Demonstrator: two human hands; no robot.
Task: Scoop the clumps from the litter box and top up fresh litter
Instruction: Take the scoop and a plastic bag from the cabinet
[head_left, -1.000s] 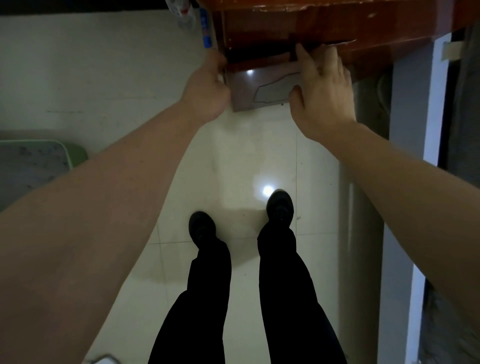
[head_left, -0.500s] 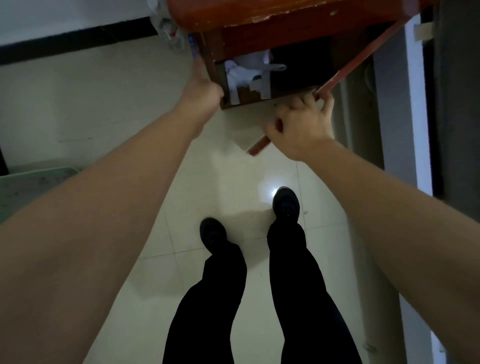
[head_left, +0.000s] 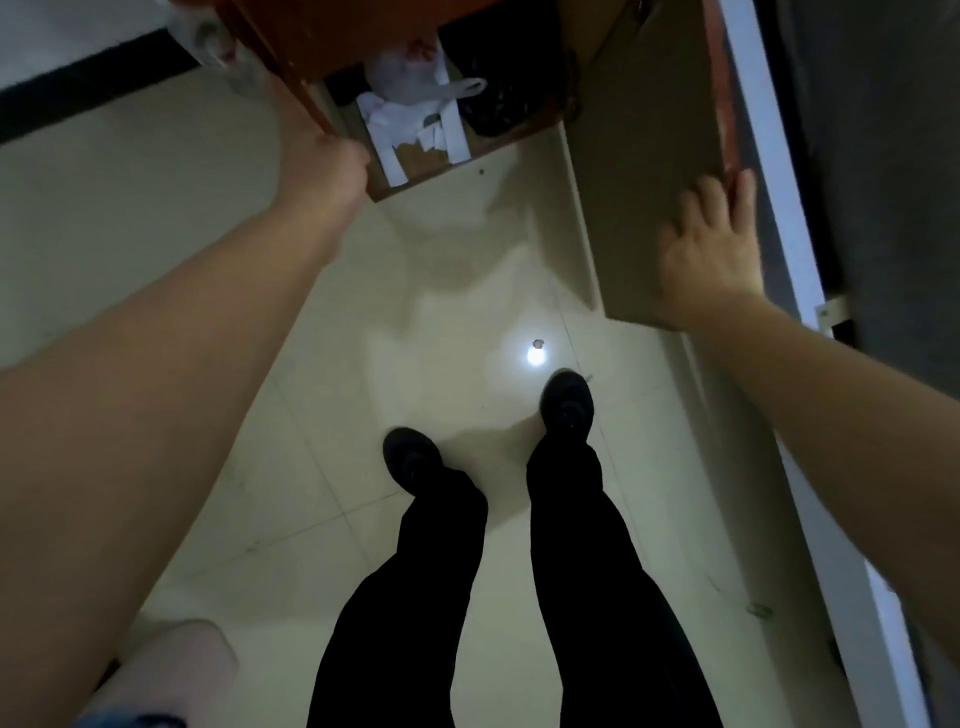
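Far ahead, a wooden cabinet (head_left: 291, 31) stands with its door (head_left: 644, 156) swung wide right. Right hand (head_left: 709, 254) presses flat, fingers spread, on the door. Left hand (head_left: 324, 169) clenches the cabinet's left edge. White bags (head_left: 410, 83) sit inside; no litter box shows.

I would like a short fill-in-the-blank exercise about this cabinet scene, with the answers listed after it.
1. The cabinet door stands ____.
2. The right hand lies flat on the ____ face of the door.
3. Inside the cabinet, a white plastic bag sits beside a ____ bag.
4. The left hand rests at the cabinet's ____ edge.

Missing words: open; inner; black; left
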